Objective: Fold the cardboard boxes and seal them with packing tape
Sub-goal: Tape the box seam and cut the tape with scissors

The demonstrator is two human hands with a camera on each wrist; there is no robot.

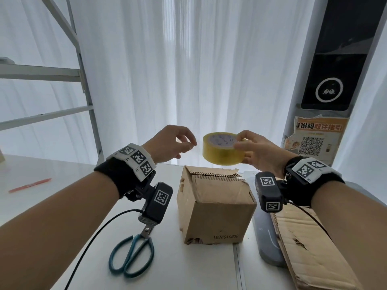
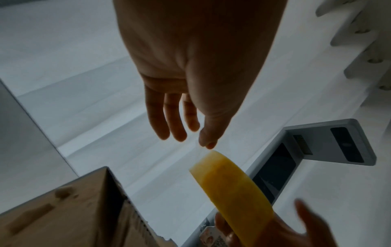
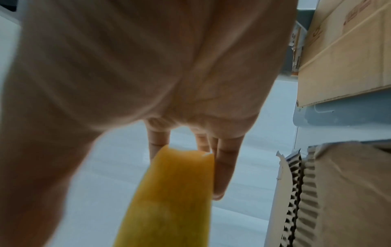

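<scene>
Two hands raised over our box (image 1: 215,208).
Our right hand (image 1: 259,152) fingers clamp the tape (image 1: 222,148); our left hand (image 1: 169,143) fingers hang loosely curled, holding nothing.

A white table (image 1: 52,170) carries everything. A folded cardboard box (image 1: 215,208) stands near its middle, top flaps down. Teal-handled scissors (image 1: 134,256) lie to the box's left, and an orange pen (image 1: 29,185) further left. To the right, a flattened cardboard sheet (image 1: 310,243) rests partly over a grey oblong device (image 1: 266,239).
</scene>
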